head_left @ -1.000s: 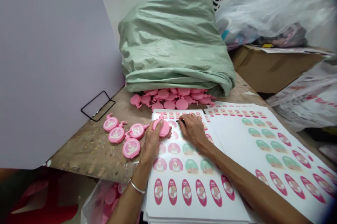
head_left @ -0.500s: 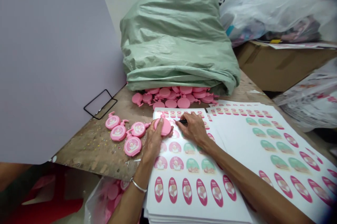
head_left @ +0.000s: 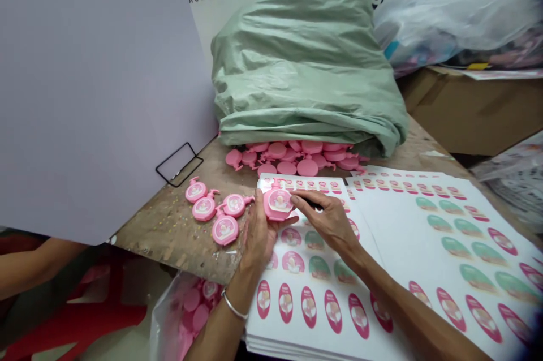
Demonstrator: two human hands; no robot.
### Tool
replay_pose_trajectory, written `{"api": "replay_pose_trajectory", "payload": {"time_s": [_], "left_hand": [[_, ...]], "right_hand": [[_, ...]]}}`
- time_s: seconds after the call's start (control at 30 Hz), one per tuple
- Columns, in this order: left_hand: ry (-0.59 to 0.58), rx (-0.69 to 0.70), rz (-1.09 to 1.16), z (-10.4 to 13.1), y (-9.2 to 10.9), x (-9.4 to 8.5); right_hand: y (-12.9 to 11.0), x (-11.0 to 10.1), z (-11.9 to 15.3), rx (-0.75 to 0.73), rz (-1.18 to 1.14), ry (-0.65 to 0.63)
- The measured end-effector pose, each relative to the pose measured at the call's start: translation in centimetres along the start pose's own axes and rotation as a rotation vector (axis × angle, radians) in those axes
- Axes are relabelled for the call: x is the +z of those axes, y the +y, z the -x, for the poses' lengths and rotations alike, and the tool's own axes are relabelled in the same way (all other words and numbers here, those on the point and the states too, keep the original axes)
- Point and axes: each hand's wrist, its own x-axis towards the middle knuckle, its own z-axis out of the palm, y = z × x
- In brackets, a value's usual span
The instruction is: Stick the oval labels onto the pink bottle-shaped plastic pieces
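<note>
My left hand (head_left: pixel 257 239) is closed around a pink toy pump bottle (head_left: pixel 278 194), whose face carries a round picture label. At the label's right edge are the fingertips of my right hand (head_left: pixel 328 219), which also grips a slim black tool (head_left: pixel 313 203); its kind is hard to tell. Both hands are over a stack of sticker sheets (head_left: pixel 292 335) printed with pink, green and oval labels. Left of them, several labelled pink bottles (head_left: pixel 224 230) lie on the table (head_left: pixel 178 245). A pile of plain pink bottles (head_left: pixel 307 167) lies farther back.
A big green sack (head_left: pixel 305 72) stands behind the pile. A second sticker stack (head_left: pixel 394 219) lies to the right. At left are a grey panel (head_left: pixel 93 95), a black wire frame (head_left: pixel 180 164) and another person's arm (head_left: pixel 38 267). A clear bag (head_left: pixel 163 316) of pink pieces hangs below the table edge.
A label now shows on the held bottle, whose face was plain before. My right hand has come from the sheet to the bottle's side. The whole view has shifted slightly.
</note>
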Motion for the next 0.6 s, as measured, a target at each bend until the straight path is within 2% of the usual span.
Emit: {"api": "replay_pose_trajectory", "payload": {"time_s": [0.17,0.6], "left_hand": [[-0.064,0.016,0.060,0.67,0.32,0.31],[-0.040,0.029,0.052,0.82,0.55,0.43]], "right_hand": [[-0.19,0.44,0.60,-0.037,0.021,0.006],[-0.56,0.55,0.63,-0.121,0.067,0.051]]}}
